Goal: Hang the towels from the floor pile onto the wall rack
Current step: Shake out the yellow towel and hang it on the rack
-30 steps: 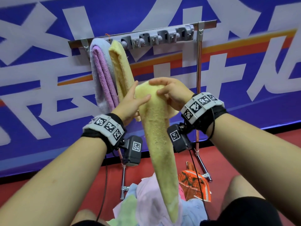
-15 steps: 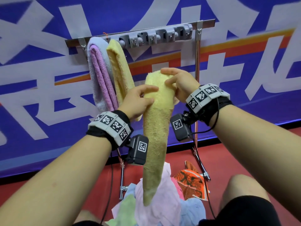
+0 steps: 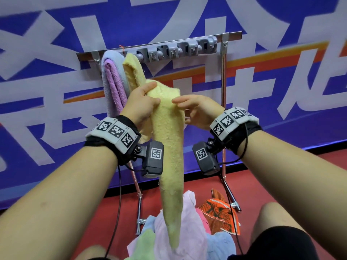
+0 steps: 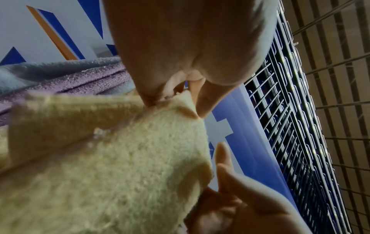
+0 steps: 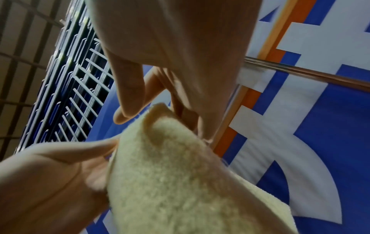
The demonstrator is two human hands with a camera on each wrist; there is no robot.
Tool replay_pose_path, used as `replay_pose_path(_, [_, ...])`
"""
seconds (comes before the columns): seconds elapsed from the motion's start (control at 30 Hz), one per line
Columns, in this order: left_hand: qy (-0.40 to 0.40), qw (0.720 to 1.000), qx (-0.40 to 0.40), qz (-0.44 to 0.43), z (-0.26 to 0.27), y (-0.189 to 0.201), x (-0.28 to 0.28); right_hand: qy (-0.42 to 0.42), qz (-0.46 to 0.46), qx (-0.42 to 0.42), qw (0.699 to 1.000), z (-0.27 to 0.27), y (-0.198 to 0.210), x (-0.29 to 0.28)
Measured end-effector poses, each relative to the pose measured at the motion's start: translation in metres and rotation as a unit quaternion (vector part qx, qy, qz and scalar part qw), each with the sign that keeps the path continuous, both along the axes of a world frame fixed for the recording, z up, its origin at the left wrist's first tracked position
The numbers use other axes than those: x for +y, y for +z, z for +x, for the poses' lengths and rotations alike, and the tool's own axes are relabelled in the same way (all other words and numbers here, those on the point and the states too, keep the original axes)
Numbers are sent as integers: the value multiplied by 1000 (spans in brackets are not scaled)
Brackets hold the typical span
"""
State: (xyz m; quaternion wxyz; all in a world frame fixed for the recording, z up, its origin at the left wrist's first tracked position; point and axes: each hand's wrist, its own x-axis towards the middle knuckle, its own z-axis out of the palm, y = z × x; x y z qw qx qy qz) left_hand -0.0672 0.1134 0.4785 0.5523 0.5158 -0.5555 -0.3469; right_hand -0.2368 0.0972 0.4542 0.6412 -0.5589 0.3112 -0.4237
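Note:
A long yellow towel (image 3: 169,147) hangs in front of the rack, its tip reaching down to the floor pile (image 3: 184,233). My left hand (image 3: 155,91) grips its top end, thumb in front and fingers behind; the left wrist view shows the fingertips (image 4: 176,95) pinching the towel's corner (image 4: 186,102). My right hand (image 3: 178,102) is at the towel's right edge with fingers nearly straight, touching it. The grey hook rack (image 3: 178,51) on the wall carries a lavender-and-purple towel (image 3: 112,81) and another yellow towel (image 3: 131,72) at its left end.
The rack's hooks to the right of the hung towels are bare. A metal stand post (image 3: 223,109) runs down behind my right wrist. An orange patterned cloth (image 3: 219,212) lies on the red floor beside the pile. My knees are at the bottom of the head view.
My left hand slid up to grip the towel's top end. My right hand let go of the top and dropped to the towel's right edge.

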Motion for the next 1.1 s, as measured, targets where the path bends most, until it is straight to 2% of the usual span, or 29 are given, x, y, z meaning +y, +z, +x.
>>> replay_pose_path(0.2, [8,1000,-8,10,6,14,9,7,-50,123,991,4,0,14])
replay_pose_path(0.33, [-8,999,42,9,5,20,16,-21,-80,139,987,5,3,20])
replay_pose_path(0.43, [-34,997,65,6,4,21,22,-63,-89,112,988,8,10,23])
replay_pose_path(0.53, [-67,994,80,24,5,16,27,-90,-70,49,992,12,18,22])
replay_pose_path(0.67, [-103,991,61,56,8,1,33,-104,-46,8,994,16,27,18])
replay_pose_path(0.93, [-115,992,29,31,5,-13,27,-100,-3,-12,995,12,28,9])
replay_pose_path(1.1, [-81,997,9,12,-2,-15,12,-49,10,-62,997,1,20,3])
